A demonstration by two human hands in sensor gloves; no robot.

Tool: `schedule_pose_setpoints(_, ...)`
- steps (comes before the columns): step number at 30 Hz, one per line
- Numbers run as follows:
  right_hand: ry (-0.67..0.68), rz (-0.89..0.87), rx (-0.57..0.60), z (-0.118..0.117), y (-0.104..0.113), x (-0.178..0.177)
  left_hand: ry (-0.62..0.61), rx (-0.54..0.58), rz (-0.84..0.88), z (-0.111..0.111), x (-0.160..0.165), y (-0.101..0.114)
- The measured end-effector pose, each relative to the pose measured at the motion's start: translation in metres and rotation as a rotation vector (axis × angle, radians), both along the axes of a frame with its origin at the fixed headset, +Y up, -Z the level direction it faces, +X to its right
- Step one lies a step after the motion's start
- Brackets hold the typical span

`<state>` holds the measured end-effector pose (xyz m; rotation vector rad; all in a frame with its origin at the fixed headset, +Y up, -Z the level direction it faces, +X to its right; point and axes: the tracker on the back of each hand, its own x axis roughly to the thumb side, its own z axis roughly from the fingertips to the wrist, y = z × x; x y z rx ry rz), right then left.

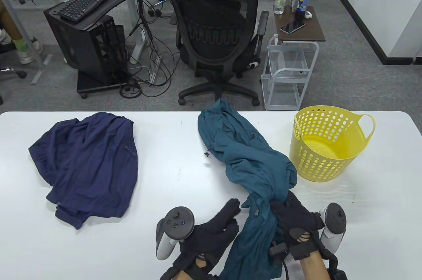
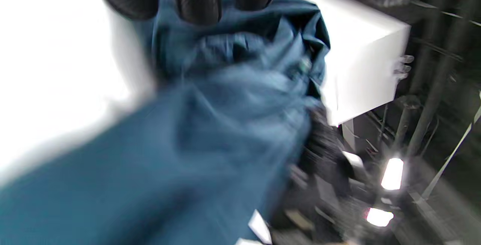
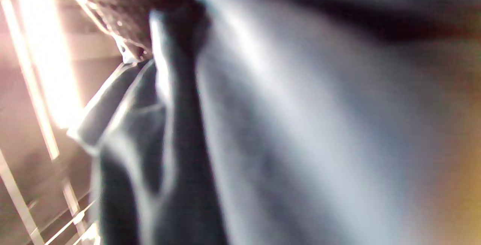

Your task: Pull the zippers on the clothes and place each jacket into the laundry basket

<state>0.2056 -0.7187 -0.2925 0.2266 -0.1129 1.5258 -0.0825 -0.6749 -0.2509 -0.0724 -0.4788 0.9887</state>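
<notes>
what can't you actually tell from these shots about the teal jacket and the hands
- Teal jacket zipper: table view, folds hide it; zipped or not, unknown.
- Right hand grip: fabric covers the fingertips; right wrist view is blur.
- Left hand: whether it touches the jacket is unclear; left wrist view is smeared.
- Jacket's near end: cut by the bottom edge.

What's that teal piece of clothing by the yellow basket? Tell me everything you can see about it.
The teal jacket is thin, crinkled fabric, bunched into a long twisted rope running from the table's far edge to its near edge, where it hangs over. A small drawstring toggle dangles at its left side. The right hand grips its lower part; the left hand lies open beside it, fingertips by the cloth. It lies just left of the yellow basket, not in it.
</notes>
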Motion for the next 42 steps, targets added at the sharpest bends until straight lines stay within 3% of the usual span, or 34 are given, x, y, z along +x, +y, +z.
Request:
schedule_pose_setpoints(2,0.065,0.073,0.100,0.009,0.014,-0.020,0.122,0.349,-0.238,0.013,0.002,0.017)
schedule_pose_setpoints(4,0.140,0.147,0.179,0.019,0.024,-0.041,0.163,0.531,-0.390,0.019,0.006,0.022)
schedule_pose_setpoints(5,0.178,0.176,0.206,0.023,0.027,-0.049,0.172,0.547,-0.434,0.020,0.007,0.021)
schedule_pose_setpoints(10,0.270,0.390,0.231,0.036,0.027,-0.078,0.297,0.507,-0.329,0.009,-0.006,0.010)
schedule_pose_setpoints(13,0.307,0.576,0.204,0.036,0.020,-0.084,0.323,0.476,-0.403,-0.003,-0.011,0.000)
schedule_pose_setpoints(16,0.296,0.645,0.163,0.031,0.020,-0.076,0.319,0.388,-0.369,-0.014,-0.016,-0.009)
schedule_pose_setpoints(19,0.176,0.590,0.157,0.030,0.029,-0.053,0.344,0.353,-0.352,-0.020,-0.024,-0.012)
schedule_pose_setpoints(23,-0.147,0.558,0.250,0.031,0.033,-0.028,0.332,0.376,-0.330,-0.017,-0.027,-0.006)
schedule_pose_setpoints(24,-0.121,0.646,0.271,0.028,0.031,-0.029,0.318,0.385,-0.327,-0.015,-0.025,-0.004)
schedule_pose_setpoints(26,0.093,0.808,0.222,0.022,0.022,-0.038,0.258,0.396,-0.319,-0.011,-0.018,0.000)
schedule_pose_setpoints(29,0.326,0.832,0.107,0.017,-0.002,-0.063,0.151,0.457,-0.315,0.002,-0.003,0.008)
schedule_pose_setpoints(31,0.318,0.872,0.155,0.019,-0.011,-0.076,0.077,0.539,-0.308,0.010,0.005,0.012)
schedule_pose_setpoints(33,0.243,0.855,0.234,0.023,-0.015,-0.087,0.050,0.592,-0.273,0.019,0.010,0.014)
schedule_pose_setpoints(36,0.137,0.719,0.263,0.022,-0.011,-0.088,0.094,0.639,-0.250,0.022,0.008,0.017)
schedule_pose_setpoints(42,0.144,0.451,0.189,0.015,-0.002,-0.062,0.142,0.498,-0.010,0.011,-0.014,0.012)
